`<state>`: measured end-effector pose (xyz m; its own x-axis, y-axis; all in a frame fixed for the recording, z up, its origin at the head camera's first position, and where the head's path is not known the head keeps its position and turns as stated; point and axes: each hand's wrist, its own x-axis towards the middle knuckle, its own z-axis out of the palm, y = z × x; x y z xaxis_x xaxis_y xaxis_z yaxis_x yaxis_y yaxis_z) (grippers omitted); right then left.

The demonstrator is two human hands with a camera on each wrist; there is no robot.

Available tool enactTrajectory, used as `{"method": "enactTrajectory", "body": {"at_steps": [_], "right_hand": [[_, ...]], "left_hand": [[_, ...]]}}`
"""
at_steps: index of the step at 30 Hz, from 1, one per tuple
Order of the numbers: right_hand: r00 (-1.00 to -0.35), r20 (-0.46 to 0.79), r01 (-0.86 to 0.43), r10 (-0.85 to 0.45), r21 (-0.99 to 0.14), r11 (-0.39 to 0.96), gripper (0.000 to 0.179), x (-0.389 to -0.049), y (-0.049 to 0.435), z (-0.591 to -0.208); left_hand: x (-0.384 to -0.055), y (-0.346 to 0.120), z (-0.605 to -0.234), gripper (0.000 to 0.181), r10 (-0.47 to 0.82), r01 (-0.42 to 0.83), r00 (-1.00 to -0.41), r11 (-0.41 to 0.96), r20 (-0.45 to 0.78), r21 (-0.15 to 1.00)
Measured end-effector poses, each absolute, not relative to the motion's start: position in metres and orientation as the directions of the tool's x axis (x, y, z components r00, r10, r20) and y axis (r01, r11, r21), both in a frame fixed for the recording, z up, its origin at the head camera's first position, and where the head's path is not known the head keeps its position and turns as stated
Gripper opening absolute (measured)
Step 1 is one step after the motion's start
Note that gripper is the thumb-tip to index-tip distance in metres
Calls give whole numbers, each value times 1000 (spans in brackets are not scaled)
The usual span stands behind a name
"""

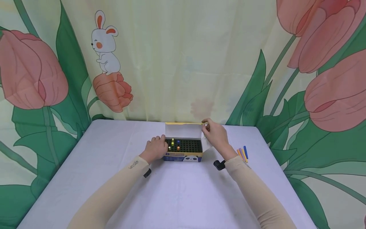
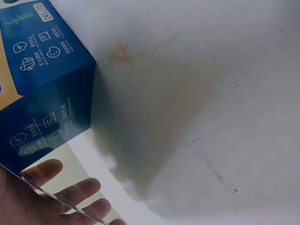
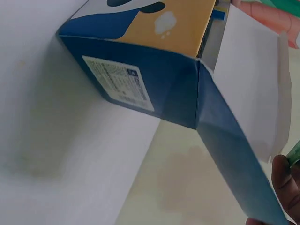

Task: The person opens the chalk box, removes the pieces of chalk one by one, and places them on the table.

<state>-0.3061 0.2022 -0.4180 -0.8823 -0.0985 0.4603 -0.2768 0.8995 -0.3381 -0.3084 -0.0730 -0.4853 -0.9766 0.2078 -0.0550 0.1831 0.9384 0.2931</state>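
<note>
A blue and yellow cardboard box [image 1: 183, 156] with a panda print stands with its lid [image 1: 183, 130] raised at the back. Inside, a dark holed tray [image 1: 190, 146] bears several upright coloured chalk sticks at its left end. My left hand [image 1: 155, 148] is against the box's left side; its fingers [image 2: 79, 188] reach out past a flap seen edge-on. At the lid's right corner is my right hand [image 1: 215, 133], pinching a green chalk stick [image 3: 294, 153] that is mostly cut off by the right wrist view's edge. The right side flap [image 3: 234, 150] sticks outward below those fingers.
Several loose chalk sticks [image 1: 243, 154], orange, purple, yellow and blue, lie right of the box beside my right forearm. A white cloth covers the table [image 1: 177, 197]. Behind its far edge hangs a curtain [image 1: 171, 63] printed with tulips and a rabbit.
</note>
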Motion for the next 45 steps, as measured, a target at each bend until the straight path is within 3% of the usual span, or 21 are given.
{"method": "enactTrajectory", "body": {"at_steps": [14, 45], "right_hand": [[-909, 416, -187, -19, -367, 911, 27, -306, 233, -426], [-906, 422, -159, 16, -376, 913, 27, -298, 271, -439]], "left_hand": [[-314, -75, -491, 49, 218, 204, -976, 938, -23, 281], [-309, -75, -486, 49, 207, 188, -978, 938, -36, 292]]}}
